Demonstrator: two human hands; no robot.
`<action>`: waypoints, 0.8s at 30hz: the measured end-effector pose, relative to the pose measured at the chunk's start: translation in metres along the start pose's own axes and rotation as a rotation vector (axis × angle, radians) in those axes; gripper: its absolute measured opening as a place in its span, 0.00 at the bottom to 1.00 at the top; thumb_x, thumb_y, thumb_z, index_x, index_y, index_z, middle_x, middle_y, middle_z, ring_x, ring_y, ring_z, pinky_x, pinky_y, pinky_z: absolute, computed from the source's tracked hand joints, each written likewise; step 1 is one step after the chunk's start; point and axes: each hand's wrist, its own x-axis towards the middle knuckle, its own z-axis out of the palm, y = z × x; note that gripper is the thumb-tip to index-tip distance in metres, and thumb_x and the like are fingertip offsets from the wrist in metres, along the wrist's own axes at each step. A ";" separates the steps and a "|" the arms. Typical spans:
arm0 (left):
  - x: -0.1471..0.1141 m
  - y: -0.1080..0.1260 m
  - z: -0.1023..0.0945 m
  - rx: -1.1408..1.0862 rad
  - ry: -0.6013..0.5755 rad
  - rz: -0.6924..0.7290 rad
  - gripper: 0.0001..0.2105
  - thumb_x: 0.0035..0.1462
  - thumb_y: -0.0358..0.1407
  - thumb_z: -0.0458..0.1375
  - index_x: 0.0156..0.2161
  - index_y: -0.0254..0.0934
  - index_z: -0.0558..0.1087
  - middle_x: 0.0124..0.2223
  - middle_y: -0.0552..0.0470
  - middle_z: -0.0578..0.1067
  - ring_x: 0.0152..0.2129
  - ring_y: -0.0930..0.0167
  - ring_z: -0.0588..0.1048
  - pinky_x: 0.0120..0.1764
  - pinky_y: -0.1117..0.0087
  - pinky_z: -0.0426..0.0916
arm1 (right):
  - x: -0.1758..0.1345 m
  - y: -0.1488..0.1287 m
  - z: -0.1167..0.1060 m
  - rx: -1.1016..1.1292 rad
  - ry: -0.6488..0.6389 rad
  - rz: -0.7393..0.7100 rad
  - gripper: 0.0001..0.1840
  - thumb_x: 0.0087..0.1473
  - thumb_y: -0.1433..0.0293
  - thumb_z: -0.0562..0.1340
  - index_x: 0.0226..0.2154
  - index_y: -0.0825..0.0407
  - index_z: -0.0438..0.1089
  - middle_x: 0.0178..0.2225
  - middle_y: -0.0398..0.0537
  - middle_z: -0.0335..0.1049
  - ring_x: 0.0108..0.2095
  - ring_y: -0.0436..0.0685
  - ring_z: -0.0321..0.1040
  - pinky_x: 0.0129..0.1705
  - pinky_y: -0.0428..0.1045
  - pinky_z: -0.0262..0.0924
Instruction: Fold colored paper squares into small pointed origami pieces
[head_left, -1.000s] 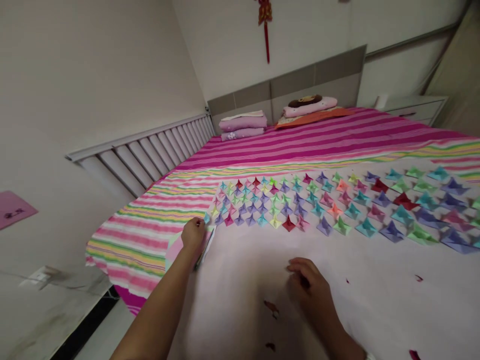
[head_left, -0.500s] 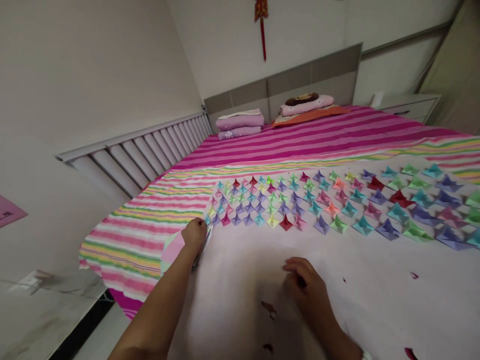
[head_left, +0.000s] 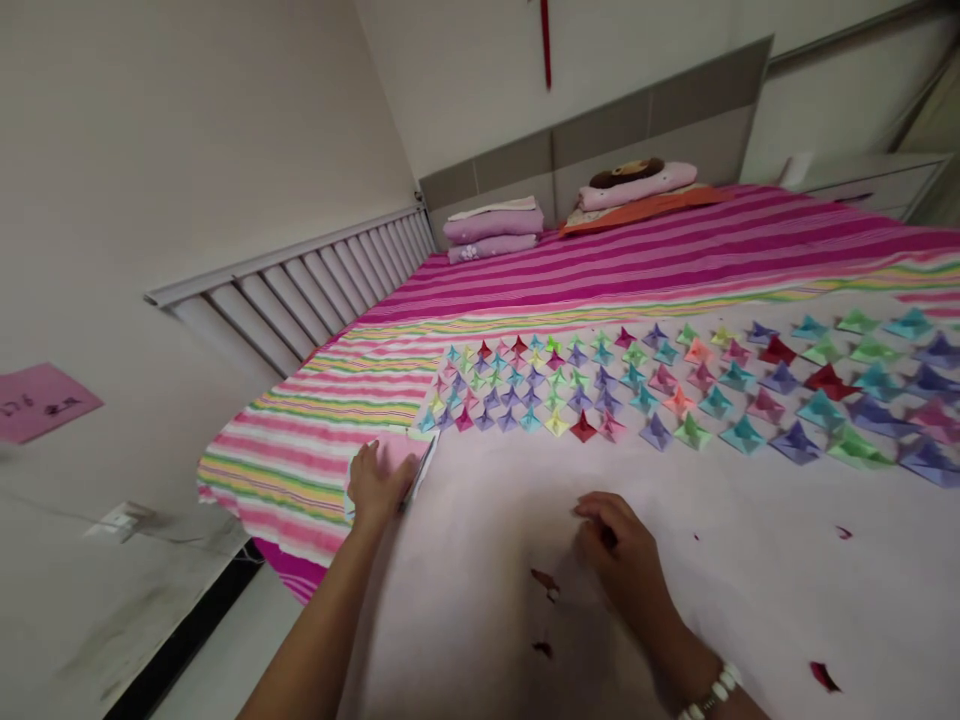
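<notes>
My left hand [head_left: 379, 485] lies with fingers apart over a stack of pink and pale-coloured paper sheets [head_left: 396, 450] at the left side of the large white sheet [head_left: 480, 510]. Next to its thumb is a slim dark and silvery object [head_left: 421, 470], whose kind I cannot make out. My right hand [head_left: 622, 555] hovers over or rests on the white sheet, its fingers curled in loosely, with nothing visible in them. Beyond both hands, rows of small folded paper boats [head_left: 583, 427] in many colours stand on the sheet.
Torn holes [head_left: 545, 582] show in the white sheet near my right hand. Underneath lies a striped bedspread [head_left: 285, 430]. Folded purple bedding [head_left: 495, 232] and a pink pillow [head_left: 637, 186] rest near the headboard [head_left: 600, 120]. A grey rail [head_left: 322, 285] runs along the left wall.
My left hand has come back from the end of the nearest boat row to the paper stack, and its fingers have spread. The right hand stays nearly in place. The view has shifted slightly.
</notes>
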 end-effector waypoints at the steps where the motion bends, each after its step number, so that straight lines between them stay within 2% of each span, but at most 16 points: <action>1: -0.007 0.000 0.001 0.013 -0.013 -0.005 0.38 0.49 0.54 0.57 0.60 0.31 0.59 0.63 0.35 0.59 0.60 0.53 0.56 0.57 0.50 0.55 | 0.000 0.000 0.000 -0.002 -0.002 0.000 0.10 0.47 0.73 0.54 0.29 0.52 0.71 0.36 0.53 0.71 0.25 0.53 0.67 0.25 0.48 0.62; 3: -0.018 0.003 0.005 0.081 -0.086 0.007 0.43 0.45 0.55 0.60 0.62 0.34 0.55 0.66 0.36 0.54 0.62 0.50 0.52 0.56 0.45 0.52 | 0.000 0.000 0.000 -0.009 -0.004 -0.001 0.09 0.46 0.73 0.54 0.28 0.52 0.71 0.35 0.52 0.71 0.26 0.54 0.67 0.25 0.48 0.62; 6: -0.024 0.012 0.008 0.185 -0.170 0.000 0.41 0.49 0.53 0.57 0.63 0.35 0.51 0.66 0.35 0.54 0.61 0.49 0.52 0.55 0.43 0.52 | 0.000 -0.001 0.000 -0.014 -0.005 0.001 0.09 0.46 0.72 0.54 0.27 0.52 0.70 0.34 0.52 0.71 0.25 0.53 0.66 0.25 0.48 0.61; 9: -0.022 0.020 0.007 0.245 -0.190 0.014 0.36 0.52 0.48 0.53 0.63 0.34 0.51 0.63 0.35 0.59 0.58 0.49 0.57 0.53 0.44 0.54 | 0.001 -0.001 -0.001 -0.013 -0.018 0.010 0.09 0.47 0.72 0.54 0.28 0.52 0.70 0.34 0.51 0.71 0.23 0.53 0.65 0.24 0.48 0.61; 12: -0.020 0.025 0.004 0.304 -0.210 0.051 0.35 0.51 0.43 0.53 0.62 0.32 0.52 0.60 0.35 0.62 0.55 0.49 0.60 0.51 0.45 0.56 | 0.001 -0.001 -0.001 -0.009 -0.029 0.014 0.09 0.46 0.72 0.54 0.28 0.52 0.70 0.33 0.51 0.71 0.23 0.53 0.65 0.24 0.48 0.61; 18: -0.022 0.031 0.006 0.362 -0.261 0.092 0.28 0.51 0.34 0.50 0.59 0.34 0.57 0.61 0.35 0.61 0.55 0.51 0.60 0.48 0.49 0.60 | 0.002 -0.002 -0.001 0.004 -0.042 0.037 0.08 0.46 0.72 0.54 0.28 0.52 0.69 0.32 0.50 0.71 0.23 0.53 0.64 0.25 0.48 0.60; 24: -0.024 0.029 0.008 0.406 -0.261 0.105 0.24 0.54 0.33 0.48 0.57 0.35 0.60 0.61 0.34 0.61 0.55 0.49 0.60 0.49 0.47 0.57 | 0.002 -0.003 -0.002 0.012 -0.041 0.037 0.08 0.46 0.72 0.54 0.28 0.51 0.69 0.32 0.50 0.71 0.26 0.55 0.66 0.27 0.49 0.61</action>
